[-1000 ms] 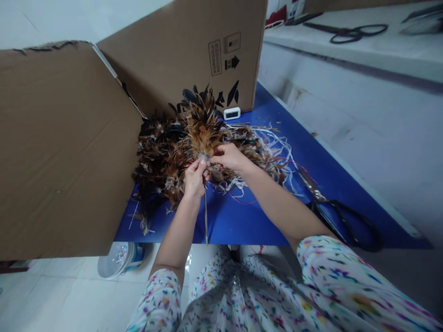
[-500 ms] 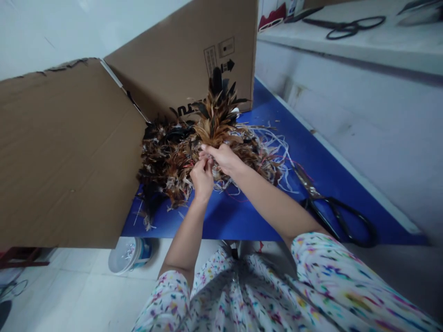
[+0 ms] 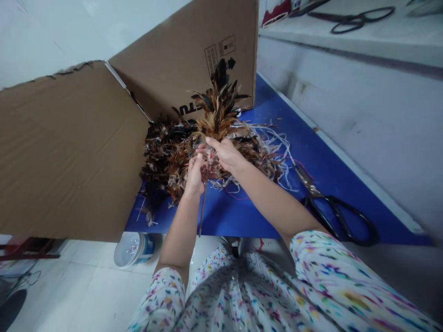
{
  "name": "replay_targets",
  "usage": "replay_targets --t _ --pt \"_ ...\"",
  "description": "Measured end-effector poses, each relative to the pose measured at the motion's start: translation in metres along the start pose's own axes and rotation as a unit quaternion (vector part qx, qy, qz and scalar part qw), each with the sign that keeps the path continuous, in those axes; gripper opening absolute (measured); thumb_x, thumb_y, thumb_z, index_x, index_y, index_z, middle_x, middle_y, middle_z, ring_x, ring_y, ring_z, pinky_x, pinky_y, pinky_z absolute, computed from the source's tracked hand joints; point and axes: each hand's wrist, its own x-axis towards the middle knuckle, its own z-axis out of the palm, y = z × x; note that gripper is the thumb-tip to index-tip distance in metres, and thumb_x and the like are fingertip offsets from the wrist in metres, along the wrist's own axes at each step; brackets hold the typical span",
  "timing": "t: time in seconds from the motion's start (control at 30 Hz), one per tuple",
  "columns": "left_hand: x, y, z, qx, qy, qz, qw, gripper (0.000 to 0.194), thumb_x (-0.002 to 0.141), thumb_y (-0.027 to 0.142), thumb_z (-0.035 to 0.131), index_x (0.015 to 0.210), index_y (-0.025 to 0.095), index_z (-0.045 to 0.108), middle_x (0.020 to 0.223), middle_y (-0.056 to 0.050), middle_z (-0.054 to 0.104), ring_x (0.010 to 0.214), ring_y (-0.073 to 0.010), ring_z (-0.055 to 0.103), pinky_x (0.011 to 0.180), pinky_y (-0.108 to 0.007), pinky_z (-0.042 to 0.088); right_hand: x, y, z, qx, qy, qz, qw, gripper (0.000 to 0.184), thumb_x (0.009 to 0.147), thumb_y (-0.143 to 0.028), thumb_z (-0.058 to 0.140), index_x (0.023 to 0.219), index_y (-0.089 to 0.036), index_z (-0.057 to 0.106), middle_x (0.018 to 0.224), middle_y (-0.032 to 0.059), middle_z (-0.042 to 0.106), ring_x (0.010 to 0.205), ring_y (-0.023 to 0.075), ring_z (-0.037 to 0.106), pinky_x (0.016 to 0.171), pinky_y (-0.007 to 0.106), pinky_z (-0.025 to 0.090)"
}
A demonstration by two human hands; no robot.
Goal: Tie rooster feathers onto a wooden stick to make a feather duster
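Note:
A feather duster (image 3: 217, 108), with brown and black feathers fanned upward, is held in my right hand (image 3: 226, 154), whose fingers close around its feather base. Its thin stick (image 3: 203, 207) slopes down from the hands past the table's near edge. Just left of the stick, my left hand (image 3: 195, 173) is curled close below the right one, thumb against fingers; what is pinched there is too small to make out. Some red shows between the hands. Behind and beneath them spreads a heap of loose feathers (image 3: 169, 157).
Cardboard panels (image 3: 76, 152) stand left and behind the blue table (image 3: 242, 210). Large black-handled scissors (image 3: 323, 198) lie at right, beside white strips (image 3: 285, 147). More scissors (image 3: 353, 20) rest on a ledge (image 3: 408, 44). A bucket (image 3: 129, 249) stands on the floor.
My left hand has shifted slightly down and left from the right one. The stick now shows below the hands. The feathers have tipped a little to the right.

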Motion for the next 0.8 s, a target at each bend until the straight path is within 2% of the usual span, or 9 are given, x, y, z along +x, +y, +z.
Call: replay_targets --t 0.07,0.2,0.33,0.4,0.47,0.53,0.63,0.7,0.8 --pt "0.005 0.002 -0.005 0.008 -0.004 -0.031 0.999 0.037 0.083 0.054 0.060 0.087 0.017 0.057 0.069 0.000 0.061 0.061 -0.0116 0.058 0.061 -0.024 0.047 -0.001 -0.003 0.001 0.015 -0.003 0.000 1.000 0.014 0.095 -0.022 0.050 0.083 -0.016 0.053 0.072 0.0039 0.066 0.061 0.0139 0.066 0.055 0.028 0.059" --pt "0.017 0.002 -0.009 -0.018 0.003 0.005 1.000 0.035 0.086 0.051 0.059 0.089 0.017 0.066 0.083 -0.002 0.067 0.073 -0.0114 0.062 0.066 -0.023 0.048 0.000 -0.002 -0.002 -0.006 -0.008 -0.008 1.000 0.015 0.094 -0.022 0.051 0.081 -0.015 0.056 0.073 0.0045 0.068 0.063 0.0137 0.067 0.065 0.030 0.061" --pt "0.020 0.004 -0.008 -0.072 -0.073 -0.044 0.994 0.029 0.088 0.045 0.059 0.092 0.017 0.065 0.075 -0.001 0.067 0.067 -0.0121 0.064 0.071 -0.028 0.054 0.003 0.002 -0.007 -0.068 -0.030 -0.041 0.996 0.018 0.090 -0.029 0.057 0.081 -0.013 0.063 0.079 0.0078 0.071 0.069 0.0153 0.068 0.068 0.031 0.060" --pt "0.019 0.007 -0.008 -0.073 -0.091 -0.055 0.992 0.025 0.087 0.040 0.061 0.090 0.016 0.064 0.071 -0.001 0.067 0.061 -0.0112 0.063 0.070 -0.029 0.055 0.003 0.003 -0.009 -0.090 -0.037 -0.050 0.994 0.020 0.089 -0.030 0.057 0.084 -0.013 0.065 0.084 0.0100 0.072 0.071 0.0171 0.068 0.067 0.033 0.060" --pt "0.019 0.009 -0.009 -0.065 -0.104 -0.070 0.990 0.023 0.088 0.037 0.061 0.086 0.014 0.063 0.070 -0.002 0.067 0.059 -0.0114 0.063 0.067 -0.028 0.056 0.002 0.003 -0.010 -0.112 -0.039 -0.041 0.992 0.023 0.089 -0.033 0.058 0.087 -0.013 0.067 0.087 0.0110 0.073 0.067 0.0170 0.067 0.062 0.033 0.058" --pt "0.020 0.010 -0.012 -0.056 -0.126 -0.098 0.986 0.025 0.090 0.037 0.059 0.083 0.013 0.064 0.070 -0.004 0.068 0.061 -0.0128 0.065 0.063 -0.027 0.056 0.000 0.002 -0.010 -0.136 -0.044 -0.022 0.989 0.028 0.088 -0.038 0.058 0.089 -0.013 0.068 0.086 0.0108 0.073 0.057 0.0145 0.064 0.050 0.029 0.054" --pt "0.022 0.012 -0.016 -0.051 -0.171 -0.134 0.975 0.029 0.091 0.039 0.056 0.084 0.012 0.065 0.073 -0.007 0.070 0.062 -0.0138 0.066 0.058 -0.025 0.054 -0.002 0.000 -0.009 -0.164 -0.060 0.004 0.985 0.033 0.089 -0.043 0.056 0.087 -0.012 0.069 0.083 0.0100 0.073 0.042 0.0090 0.054 0.032 0.021 0.040" --pt "0.023 0.013 -0.018 -0.051 -0.205 -0.151 0.966 0.031 0.092 0.039 0.055 0.085 0.011 0.066 0.075 -0.008 0.069 0.059 -0.0123 0.064 0.053 -0.022 0.051 -0.003 -0.001 -0.010 -0.172 -0.066 0.019 0.983 0.035 0.091 -0.043 0.053 0.086 -0.012 0.069 0.082 0.0098 0.073 0.038 0.0071 0.050 0.027 0.019 0.033" --pt "0.024 0.014 -0.019 -0.055 -0.256 -0.167 0.950 0.033 0.093 0.038 0.053 0.083 0.009 0.065 0.073 -0.008 0.067 0.052 -0.0078 0.056 0.044 -0.017 0.042 -0.003 0.001 -0.011 -0.174 -0.071 0.009 0.982 0.032 0.090 -0.041 0.056 0.086 -0.012 0.068 0.084 0.0095 0.074 0.037 0.0055 0.049 0.026 0.017 0.032"
